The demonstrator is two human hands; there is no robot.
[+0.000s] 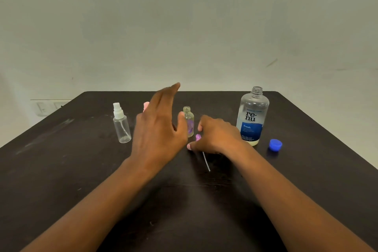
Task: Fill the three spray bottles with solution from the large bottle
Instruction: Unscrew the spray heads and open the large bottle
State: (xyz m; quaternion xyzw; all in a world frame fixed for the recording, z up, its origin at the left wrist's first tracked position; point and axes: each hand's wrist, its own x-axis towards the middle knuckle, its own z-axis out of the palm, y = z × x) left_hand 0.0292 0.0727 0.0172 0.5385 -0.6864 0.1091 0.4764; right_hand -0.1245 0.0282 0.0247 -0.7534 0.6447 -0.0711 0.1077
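**Room and Background**

A dark brown counter [61, 170] with rounded far corners stands against a plain, pale grey-green wall [184, 26]. White wall switches [49, 107] sit low at left. Lighting is even and diffuse.

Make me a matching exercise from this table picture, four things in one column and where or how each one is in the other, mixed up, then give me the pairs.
Things:
1. large bottle
2. blue cap
3. white-topped spray bottle
4. purple sprayer head

States:
A. lies under the right hand, its dip tube sticking out toward the camera
B. stands furthest left, sprayer still on
C. stands open, no cap on its neck
D. lies loose on the table, furthest right

Pairs: 1-C, 2-D, 3-B, 4-A
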